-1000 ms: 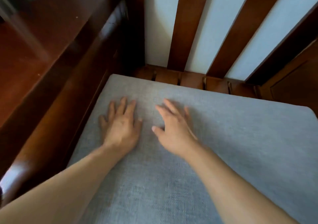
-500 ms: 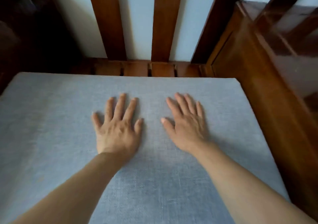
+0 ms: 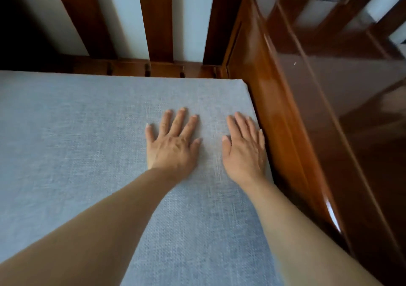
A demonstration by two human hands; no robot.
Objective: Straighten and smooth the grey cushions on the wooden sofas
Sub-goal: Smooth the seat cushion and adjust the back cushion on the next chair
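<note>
Both hands are lying flat, palms down, on the flat grey woven-fabric seat cushion (image 3: 87, 153), which is sitting inside the frame of the dark polished wooden sofa (image 3: 285, 131). The left hand (image 3: 173, 145) is resting with its fingers straight and fanned apart, pointing toward the sofa back. The right hand (image 3: 245, 148) is lying just beside it, fingers straight and held closer together, its outer edge running along the cushion's right border, right next to the glossy wooden side rail (image 3: 312, 118). The two hands are not touching each other; a strip of grey fabric is showing between the thumbs. The cushion's far edge is sitting close against the low wooden rail below the upright brown back slats (image 3: 154, 17), with pale wall (image 3: 123, 10) showing between them.
</note>
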